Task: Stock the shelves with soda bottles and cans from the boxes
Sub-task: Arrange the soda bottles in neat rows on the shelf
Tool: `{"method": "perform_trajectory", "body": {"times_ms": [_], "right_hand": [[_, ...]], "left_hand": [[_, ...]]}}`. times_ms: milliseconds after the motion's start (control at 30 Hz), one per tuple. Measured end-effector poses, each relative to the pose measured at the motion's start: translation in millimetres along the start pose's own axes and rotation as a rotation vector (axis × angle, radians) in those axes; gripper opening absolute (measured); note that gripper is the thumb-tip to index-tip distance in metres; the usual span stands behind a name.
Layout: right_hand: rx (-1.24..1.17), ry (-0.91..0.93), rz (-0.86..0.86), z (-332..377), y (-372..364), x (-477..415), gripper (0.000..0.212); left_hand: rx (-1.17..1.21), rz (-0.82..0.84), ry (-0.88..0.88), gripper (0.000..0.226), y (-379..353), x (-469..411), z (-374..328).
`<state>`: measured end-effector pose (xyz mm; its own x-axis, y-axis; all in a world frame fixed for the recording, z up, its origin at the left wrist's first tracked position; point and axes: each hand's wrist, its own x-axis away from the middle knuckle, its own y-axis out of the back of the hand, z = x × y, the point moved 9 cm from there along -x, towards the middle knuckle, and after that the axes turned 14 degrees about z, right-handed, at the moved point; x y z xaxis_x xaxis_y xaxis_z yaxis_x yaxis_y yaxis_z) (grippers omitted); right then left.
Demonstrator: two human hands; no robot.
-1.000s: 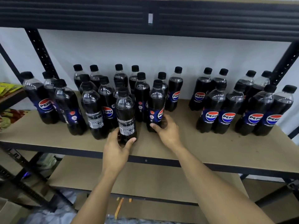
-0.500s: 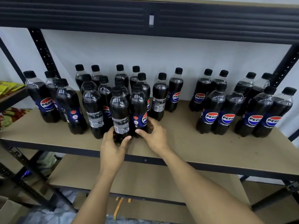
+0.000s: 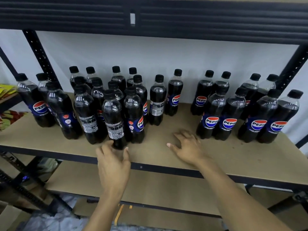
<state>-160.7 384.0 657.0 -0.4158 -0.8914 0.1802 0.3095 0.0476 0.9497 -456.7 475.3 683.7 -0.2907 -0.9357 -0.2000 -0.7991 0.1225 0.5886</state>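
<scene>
bottles [image 3: 230,112]: clear plastic, black caps, dark cola inside | shelf [image 3: 156,137]: matte brown board | left grip [image 3: 115,161]: wraps front bottle [image 3: 114,117] base | right grip [image 3: 187,146]: fingers spread, empty

glossy plastic bottles [image 3: 113,117] — matt fibreboard shelf [image 3: 160,134]

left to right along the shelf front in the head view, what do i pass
yellow packets → far-left dark plastic Pepsi bottle → front dark bottle with back label showing, held low by the left hand → right hand → right cluster of Pepsi bottles → black metal upright
</scene>
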Motion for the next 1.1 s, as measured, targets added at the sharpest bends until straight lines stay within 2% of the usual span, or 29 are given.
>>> {"method": "perform_trajectory", "body": {"times_ms": [100,233,300,367,500,633,767,933,1000,1100], "right_hand": [[-0.018,0.023,0.001,-12.9,-2.1,7.3,0.071],[-0.02,0.035,-0.027,-13.8,-1.0,7.6,0.07],[-0.017,0.036,-0.035,-13.6,-1.0,6.5,0.07],[-0.031,0.031,-0.034,-15.0,-1.6,5.8,0.069],[-0.092,0.022,-0.078,-19.5,2.4,5.8,0.06],[-0.192,0.012,-0.089,-23.2,6.6,6.3,0.053],[-0.43,0.028,-0.117,-26.6,25.3,3.2,0.05],[-0.595,0.202,-0.306,1.6,126.1,1.7,0.048],[-0.534,0.273,-0.364,17.9,176.5,-4.8,0.05],[-0.386,0.285,-0.334,33.9,229.5,-29.6,0.056]], "left_hand": [[0.045,0.015,-0.084,0.038,-16.6,10.1,-30.0],[0.005,0.34,-0.306,0.046,-78.8,-4.9,-76.5],[-0.083,0.487,-0.32,0.056,-113.9,-21.4,-83.1],[-0.176,0.562,-0.294,0.063,-140.9,-38.0,-81.5],[-0.35,0.549,-0.279,0.061,-162.2,-53.0,-74.7],[-0.342,0.494,-0.292,0.064,-158.5,-53.7,-70.4],[-0.412,0.502,-0.296,0.061,-162.7,-52.9,-72.1],[-0.411,0.491,-0.33,0.06,-164.1,-52.4,-71.7],[-0.43,0.495,-0.343,0.061,-164.9,-52.0,-72.2],[-0.431,0.511,-0.349,0.062,-166.1,-52.0,-73.1]]}}
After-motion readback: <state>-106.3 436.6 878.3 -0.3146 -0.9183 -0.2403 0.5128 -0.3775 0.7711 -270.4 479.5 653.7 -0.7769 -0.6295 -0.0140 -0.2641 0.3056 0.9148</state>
